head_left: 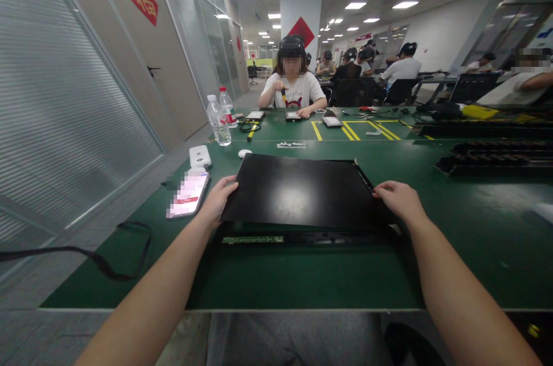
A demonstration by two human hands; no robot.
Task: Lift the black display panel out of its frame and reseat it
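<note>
A black panel [298, 196] was held by both hands above the near edge of the green table [302, 282], about midway along it. It was gripped by its two short sides and tilted slightly, its near side raised over a black frame [337, 238], in which a green circuit strip [253, 240] was exposed.

The left hand [219, 200] was clamped on the panel's left side, its fingers bent around the edge and its back turned outward. The left forearm [151, 288] was stretched forward and inward across the table's near edge. The right hand [401, 202] was closed in a pinch at the panel's right side, fingers curled and wrist bent inward; whether the frame's rim was also caught there could not be told. The right forearm [462, 285] was angled in from the near right, elbow spread wide. The hands were held well apart, with the panel between them.

Beside the left hand, a phone [190, 193] was laid near the table's left edge, with a white box [199, 156] just beyond it. Farther along that edge, two bottles [219, 121] were stood upright. A co-worker [294, 80] was seated at the table's far edge.
</note>
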